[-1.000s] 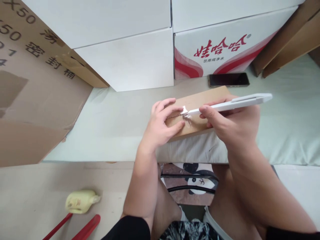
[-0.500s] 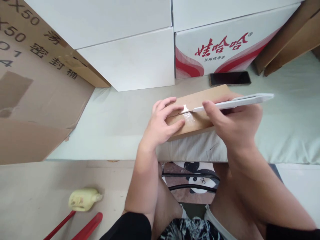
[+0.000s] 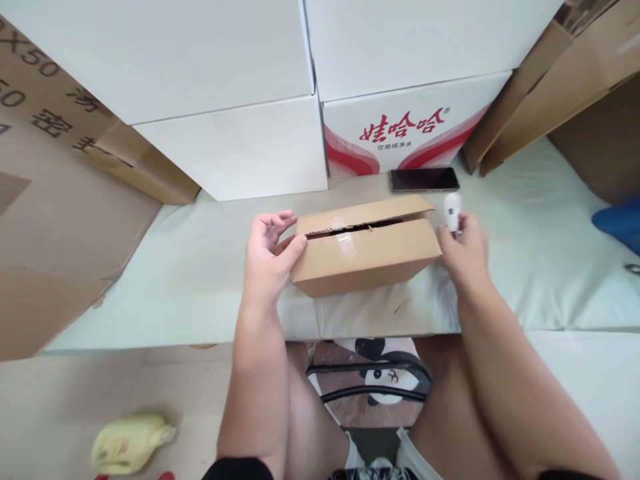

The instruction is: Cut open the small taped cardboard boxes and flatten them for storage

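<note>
A small brown cardboard box (image 3: 370, 253) sits on the pale green cloth surface. Its top seam is slit and parted, with cut clear tape (image 3: 345, 241) on the flaps, and the right end of the far flap is lifted a little. My left hand (image 3: 270, 250) grips the left end of the box, thumb on the top edge and fingers behind. At the right end, my right hand (image 3: 465, 250) is closed round a white utility knife (image 3: 453, 210), whose end points upward; its blade cannot be made out.
A black phone (image 3: 424, 179) lies behind the box, against a white and red carton (image 3: 400, 143). Large brown cartons (image 3: 65, 220) flank the surface. On the floor at lower left lies a yellow bottle (image 3: 130, 443). Something blue (image 3: 620, 223) is at the far right.
The knife has left the seam and moved with my right hand to the box's right end. My left hand has shifted to the left end. The seam now gapes open.
</note>
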{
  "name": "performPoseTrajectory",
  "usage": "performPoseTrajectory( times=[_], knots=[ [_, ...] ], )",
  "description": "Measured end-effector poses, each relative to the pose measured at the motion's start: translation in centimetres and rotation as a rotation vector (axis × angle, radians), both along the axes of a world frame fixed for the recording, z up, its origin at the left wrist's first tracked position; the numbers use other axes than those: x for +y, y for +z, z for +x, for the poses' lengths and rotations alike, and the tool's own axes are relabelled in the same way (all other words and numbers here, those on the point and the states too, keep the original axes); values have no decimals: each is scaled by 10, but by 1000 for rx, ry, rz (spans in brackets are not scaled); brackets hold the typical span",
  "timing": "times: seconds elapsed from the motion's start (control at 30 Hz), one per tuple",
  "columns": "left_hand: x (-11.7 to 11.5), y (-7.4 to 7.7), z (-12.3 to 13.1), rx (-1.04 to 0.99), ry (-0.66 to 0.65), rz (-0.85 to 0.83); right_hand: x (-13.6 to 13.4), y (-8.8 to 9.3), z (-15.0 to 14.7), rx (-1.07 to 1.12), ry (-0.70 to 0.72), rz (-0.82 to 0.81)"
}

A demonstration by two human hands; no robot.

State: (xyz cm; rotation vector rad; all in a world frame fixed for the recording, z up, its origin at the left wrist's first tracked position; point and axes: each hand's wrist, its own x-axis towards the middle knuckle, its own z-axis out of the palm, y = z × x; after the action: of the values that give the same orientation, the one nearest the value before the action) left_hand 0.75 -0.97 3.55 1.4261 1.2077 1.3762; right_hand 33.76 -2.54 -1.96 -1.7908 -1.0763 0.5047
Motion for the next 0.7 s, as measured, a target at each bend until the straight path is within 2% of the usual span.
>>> performPoseTrajectory(
  times=[0.07, 0.13, 0.2, 0.27, 0.37, 0.43, 0.5, 0.57, 0.7],
  knots=[
    [1, 1, 3, -30, 71, -31, 1, -15, 2, -28, 14, -84],
    [2, 3, 6, -33, 128, -76, 1, -18, 0, -59, 44, -119],
    [3, 4, 8, -58, 150, -109, -1, -11, -5, -75, 55, -34],
    [5, 3, 8, -91, 118, -118, -4, -2, -12, -8, 116, 157],
    [7, -3, 2, -109, -28, -104, -8, 10, -23, 179, 333, 425],
    [7, -6, -3, -90, -175, -101, -10, 16, -28, 191, 505, 484],
    [6, -7, -6, -11, -315, -106, -12, 21, -30, 97, 640, 490],
    [4, -6, -9, 112, -402, -104, -15, 26, -29, -13, 728, 463],
    [1, 1, -10, 304, -483, -52, -20, 36, -25, -203, 775, 378]
  ],
)
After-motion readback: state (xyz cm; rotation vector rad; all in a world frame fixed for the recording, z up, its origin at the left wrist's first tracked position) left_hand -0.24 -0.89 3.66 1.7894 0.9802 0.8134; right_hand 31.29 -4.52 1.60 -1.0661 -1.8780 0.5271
